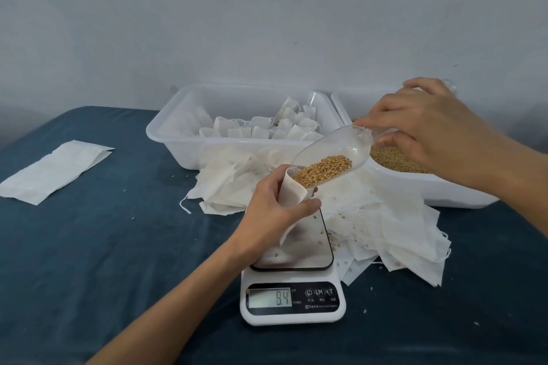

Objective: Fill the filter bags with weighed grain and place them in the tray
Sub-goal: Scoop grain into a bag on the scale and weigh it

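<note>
The scoop (335, 151) is clear, glossy plastic, and the grain (321, 170) in it looks golden, dry and pebbly. The bag (292, 191) is thin, matt white paper-like fabric, as are the loose bags (385, 228) heaped by the scale (292, 302). The scale has a smooth white plastic body and a glossy, mirror-like plate (308, 249). The tray (207, 145) and bin (439, 190) are white, slightly sheeny plastic. The tabletop (103, 246) wears a soft, matt dark blue cloth.
</note>
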